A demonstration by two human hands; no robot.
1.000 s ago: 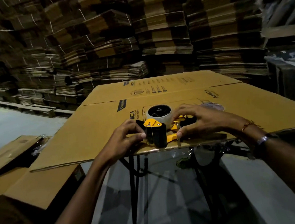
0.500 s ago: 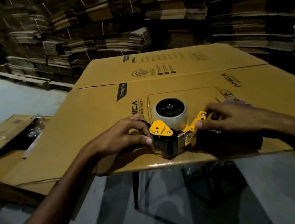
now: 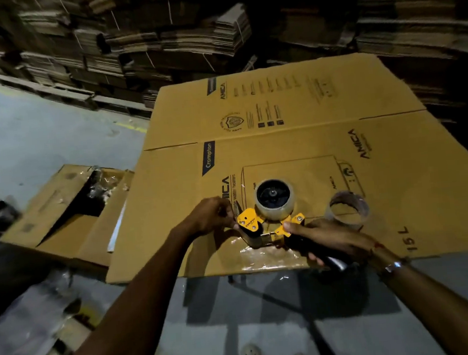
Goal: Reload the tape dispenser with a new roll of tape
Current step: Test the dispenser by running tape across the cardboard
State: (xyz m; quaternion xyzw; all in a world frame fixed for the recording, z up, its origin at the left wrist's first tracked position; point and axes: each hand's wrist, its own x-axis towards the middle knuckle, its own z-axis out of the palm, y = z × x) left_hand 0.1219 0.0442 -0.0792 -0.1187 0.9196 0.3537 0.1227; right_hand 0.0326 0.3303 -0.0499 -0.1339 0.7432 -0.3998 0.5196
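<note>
A yellow and black tape dispenser (image 3: 255, 227) lies on its side near the front edge of a flat cardboard sheet (image 3: 295, 149). A roll of clear tape (image 3: 275, 199) sits on its black hub. My left hand (image 3: 212, 217) pinches the dispenser's front end beside the yellow plate. My right hand (image 3: 321, 240) grips the black handle, with the thumb on a yellow tab. A second, near-empty clear tape ring (image 3: 346, 210) stands on the cardboard just right of the dispenser, apart from both hands.
The cardboard sheet lies on a metal stand whose legs (image 3: 280, 300) show below. Folded cartons (image 3: 69, 214) lie on the floor at left. Tall stacks of flattened boxes (image 3: 172, 38) fill the background. Grey floor (image 3: 39, 132) spreads out at left.
The camera has tilted down and closer. My right hand has shifted from the dispenser's middle to its handle, which uncovers the tape ring at right. My left hand stays at the front end.
</note>
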